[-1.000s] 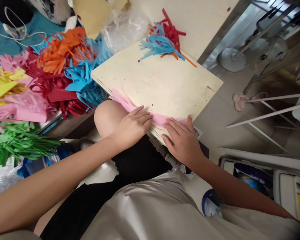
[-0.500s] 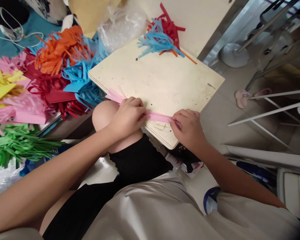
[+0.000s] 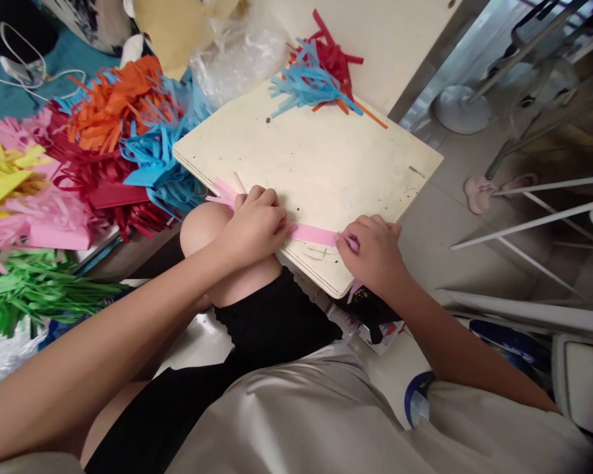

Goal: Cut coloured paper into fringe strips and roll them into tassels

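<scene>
A pink fringed paper strip (image 3: pixel 315 235) runs between my two hands near the front edge of a cream board (image 3: pixel 356 164). My left hand (image 3: pixel 259 220) is closed on its left part, and loose pink fringe sticks out beyond the knuckles. At the other end my right hand (image 3: pixel 373 247) pinches the strip, with a rolled or bunched bit showing between thumb and finger. A thin pink strand hangs below that hand. The paper under both palms is hidden. One corner of the board lies over my bare knee (image 3: pixel 202 230).
Blue fringed paper (image 3: pixel 309 82) and red fringed paper (image 3: pixel 338 59) lie at the board's far edge. Left are orange (image 3: pixel 116 105), yellow (image 3: pixel 4 174) and green fringe piles (image 3: pixel 34 289). Clear plastic wrap (image 3: pixel 242 56) sits behind. White metal legs (image 3: pixel 528 214) stand on the floor at right.
The pink strip between my hands now shows a wider, flatter face. A pink strand has come into sight below my right hand. Both hands stay nearly in place.
</scene>
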A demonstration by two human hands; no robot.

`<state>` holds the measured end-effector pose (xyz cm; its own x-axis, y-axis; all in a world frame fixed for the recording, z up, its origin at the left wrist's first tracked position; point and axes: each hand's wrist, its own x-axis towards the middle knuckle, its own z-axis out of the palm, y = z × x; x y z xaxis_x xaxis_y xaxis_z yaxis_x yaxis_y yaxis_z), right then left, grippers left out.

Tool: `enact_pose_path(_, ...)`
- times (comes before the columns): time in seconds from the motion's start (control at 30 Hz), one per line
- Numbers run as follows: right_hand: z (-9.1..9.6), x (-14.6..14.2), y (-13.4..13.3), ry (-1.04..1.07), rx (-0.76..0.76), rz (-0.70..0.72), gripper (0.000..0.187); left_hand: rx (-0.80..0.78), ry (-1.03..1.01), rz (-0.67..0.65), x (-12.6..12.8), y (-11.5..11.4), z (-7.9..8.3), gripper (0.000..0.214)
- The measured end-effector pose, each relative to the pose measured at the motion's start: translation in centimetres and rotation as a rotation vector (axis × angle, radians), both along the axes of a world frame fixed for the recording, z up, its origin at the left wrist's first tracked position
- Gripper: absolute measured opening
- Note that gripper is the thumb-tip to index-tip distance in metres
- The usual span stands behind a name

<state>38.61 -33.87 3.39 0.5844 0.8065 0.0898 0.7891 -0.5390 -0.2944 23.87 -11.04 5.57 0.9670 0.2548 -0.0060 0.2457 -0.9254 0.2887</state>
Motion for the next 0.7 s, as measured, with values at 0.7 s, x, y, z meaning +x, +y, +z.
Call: enact_pose_path(0.7, -0.25, -0.19, 0.46, -0.108, -0.064, 0.035, 0.031, 0.081, -0.04, -0.016, 0.23, -0.32, -0.8, 0.033)
